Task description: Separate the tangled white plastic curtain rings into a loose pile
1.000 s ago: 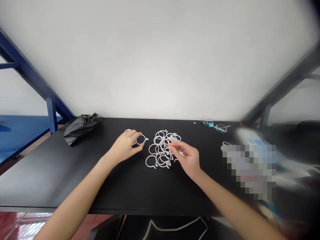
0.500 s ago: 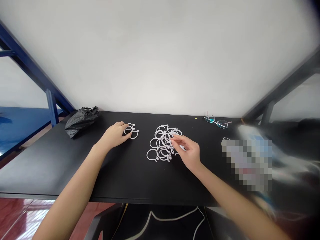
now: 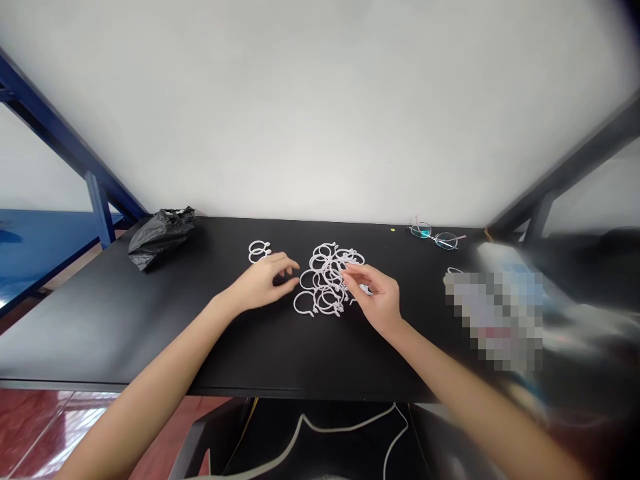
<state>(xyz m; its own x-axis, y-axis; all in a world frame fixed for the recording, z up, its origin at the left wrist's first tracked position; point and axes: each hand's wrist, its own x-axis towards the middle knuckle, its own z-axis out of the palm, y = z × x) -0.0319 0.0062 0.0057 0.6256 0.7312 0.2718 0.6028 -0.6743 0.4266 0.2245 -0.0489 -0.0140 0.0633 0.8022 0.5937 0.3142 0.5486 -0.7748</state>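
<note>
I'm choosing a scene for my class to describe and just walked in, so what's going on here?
A person is handling white rings bare-handed at a black table. The left hand is open beside the left edge of a loose pile of rings, seemingly holding nothing. The right hand is at the pile's right side; whether it grips one is unclear. A smaller group of rings lies just beyond the left hand.

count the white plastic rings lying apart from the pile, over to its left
2 visible, overlapping: the farther ring and the nearer ring, both just beyond the left hand and left of the ring pile. The hand may hide more.
</note>
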